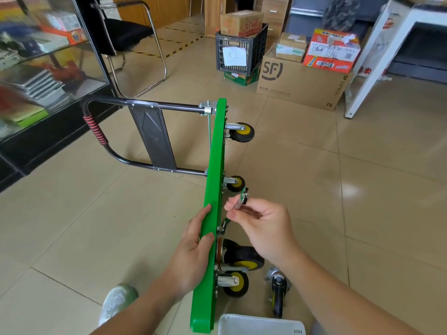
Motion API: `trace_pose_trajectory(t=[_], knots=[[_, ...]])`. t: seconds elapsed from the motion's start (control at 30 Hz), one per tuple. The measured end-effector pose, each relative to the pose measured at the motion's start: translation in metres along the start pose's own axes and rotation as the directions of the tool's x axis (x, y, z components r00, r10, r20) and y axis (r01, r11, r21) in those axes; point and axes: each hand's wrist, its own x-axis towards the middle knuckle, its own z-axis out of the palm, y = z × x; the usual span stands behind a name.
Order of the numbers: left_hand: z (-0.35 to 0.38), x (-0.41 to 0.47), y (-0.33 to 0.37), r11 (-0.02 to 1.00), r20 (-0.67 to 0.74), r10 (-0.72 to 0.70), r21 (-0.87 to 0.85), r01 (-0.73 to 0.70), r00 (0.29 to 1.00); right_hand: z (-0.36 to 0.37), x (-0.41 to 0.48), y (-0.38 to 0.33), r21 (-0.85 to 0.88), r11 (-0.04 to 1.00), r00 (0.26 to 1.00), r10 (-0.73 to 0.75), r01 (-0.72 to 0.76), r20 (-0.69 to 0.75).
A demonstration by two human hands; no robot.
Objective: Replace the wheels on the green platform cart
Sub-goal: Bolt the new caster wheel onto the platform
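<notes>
The deck is showing bright green. Its wheels are showing black tyres around yellow hubs. The black handle is wearing a red-and-black striped wrap. A small part is glinting silver and green. Beige tiles are covering the floor, with yellow-and-black striped tape crossing it far off. The crate is showing dark grey lattice, the box brown.

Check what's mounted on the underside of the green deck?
Two far casters and two near casters stick out of the green deck. It stands edge-on, so mounting plates and bolts are mostly hidden.
</notes>
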Motion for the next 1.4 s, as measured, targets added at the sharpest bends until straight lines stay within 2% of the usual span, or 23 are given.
trace_pose_trajectory(t=[0.17,0.4,0.57,0.77,0.9,1.03,1.2,1.3,1.4], knots=[[0.0,0.0,0.0,1.0,0.003,-0.004,-0.009,0.004,1.0,0.005,0.003,0.005,-0.011,1.0,1.0,-0.011,0.011,-0.013],[0.0,-0.001,0.002,1.0,-0.001,-0.01,0.004,0.01,1.0,0.01,0.017,0.006,-0.073,0.997,0.997,0.029,-0.024,0.071],[-0.001,-0.001,0.003,1.0,0.004,0.002,0.008,-0.002,1.0,0.013,0.023,0.012,-0.096,0.993,0.994,0.082,-0.075,0.069],[0.0,-0.001,0.003,1.0,0.006,-0.01,-0.018,0.01,1.0,0.012,0.031,0.025,-0.099,0.993,0.997,0.074,-0.07,0.033],[0.001,-0.001,0.005,0.999,0.004,-0.019,-0.031,0.019,1.0,0.005,0.059,0.039,-0.052,0.976,0.977,0.21,-0.212,-0.038],[0.0,-0.002,0.005,1.0,0.01,-0.029,-0.007,0.029,1.0,0.001,0.082,0.069,-0.074,0.935,0.937,0.341,-0.346,-0.068],[0.002,-0.001,0.008,0.999,-0.003,-0.033,-0.001,0.033,0.999,-0.003,0.09,0.094,0.065,0.814,0.815,0.579,-0.577,-0.019],[0.002,-0.001,0.007,1.0,-0.001,-0.029,0.001,0.029,1.0,-0.01,0.096,0.08,0.184,0.836,0.84,0.536,-0.516,-0.079],[0.002,-0.001,0.006,1.0,0.008,-0.031,-0.004,0.031,0.999,-0.023,0.096,0.045,0.218,0.912,0.914,0.381,-0.347,-0.139]])
